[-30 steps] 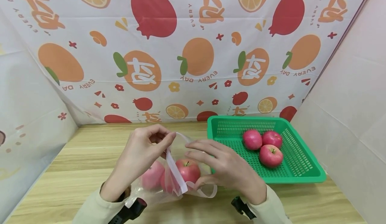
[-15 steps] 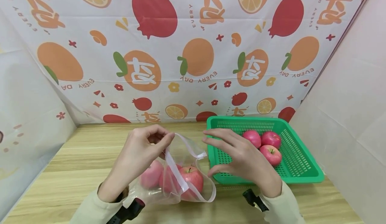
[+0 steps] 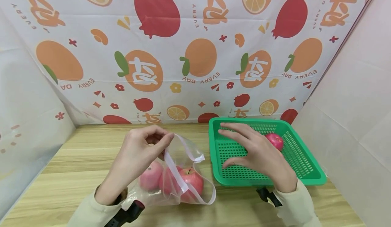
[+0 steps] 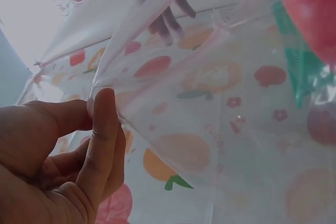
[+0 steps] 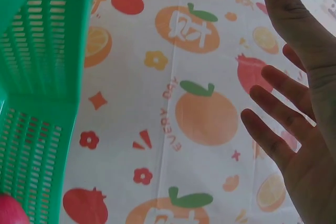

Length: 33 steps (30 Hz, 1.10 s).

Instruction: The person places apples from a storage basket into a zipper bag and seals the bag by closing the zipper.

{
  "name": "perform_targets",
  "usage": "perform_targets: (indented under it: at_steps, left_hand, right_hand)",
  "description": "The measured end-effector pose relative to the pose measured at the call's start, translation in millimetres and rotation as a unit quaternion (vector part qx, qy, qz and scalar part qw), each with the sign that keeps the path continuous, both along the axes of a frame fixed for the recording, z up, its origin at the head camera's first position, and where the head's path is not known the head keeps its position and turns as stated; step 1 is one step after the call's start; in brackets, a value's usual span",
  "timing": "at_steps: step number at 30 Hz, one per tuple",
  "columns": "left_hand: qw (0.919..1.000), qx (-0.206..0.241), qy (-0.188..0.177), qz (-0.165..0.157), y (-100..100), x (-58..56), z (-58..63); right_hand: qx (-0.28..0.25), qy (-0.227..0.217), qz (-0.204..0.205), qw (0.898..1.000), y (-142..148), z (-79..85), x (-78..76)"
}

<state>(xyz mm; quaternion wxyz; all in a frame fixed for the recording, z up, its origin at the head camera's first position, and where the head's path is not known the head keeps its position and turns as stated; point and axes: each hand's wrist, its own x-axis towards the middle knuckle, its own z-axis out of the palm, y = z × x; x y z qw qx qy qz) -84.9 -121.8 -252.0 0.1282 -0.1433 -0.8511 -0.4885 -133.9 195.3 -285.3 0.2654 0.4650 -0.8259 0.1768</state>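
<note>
Within the last second the right hand point(image 3: 259, 152) has been shifted toward three o'clock, from the mouth of the clear plastic bag point(image 3: 175, 173) to over the green basket point(image 3: 229, 152) at four o'clock in the head view; its grip is widely spread, nothing held. The bag, with red apples point(image 3: 191, 179) inside, is seen on the desk point(image 3: 100, 138) at seven o'clock, its rim pinched by the left hand point(image 3: 143, 149), to which support of the mouth is judged now to be left.
</note>
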Motion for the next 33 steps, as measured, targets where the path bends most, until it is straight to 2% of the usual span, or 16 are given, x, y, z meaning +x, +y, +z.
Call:
perform_targets:
  at_steps: [4,8,14,33]
  left_hand:
    - [1.0,0.002,0.003,0.004,-1.9,1.8,1.9]
    - [0.9999,0.0,0.008,0.011,-3.2,2.9,4.4]
    - [0.9998,-0.005,0.008,0.015,-4.3,3.8,6.2]
    - [0.9998,0.005,-0.003,0.018,-7.2,7.8,6.0]
  right_hand:
    - [0.005,-0.029,-0.023,0.999,9.2,0.8,-3.4]
    - [0.012,-0.034,-0.048,0.998,19.3,-0.3,-8.3]
    - [0.01,-0.024,-0.062,0.998,32.7,-4.1,-15.9]
    - [0.004,-0.09,-0.122,0.988,60.7,-17.0,-35.1]
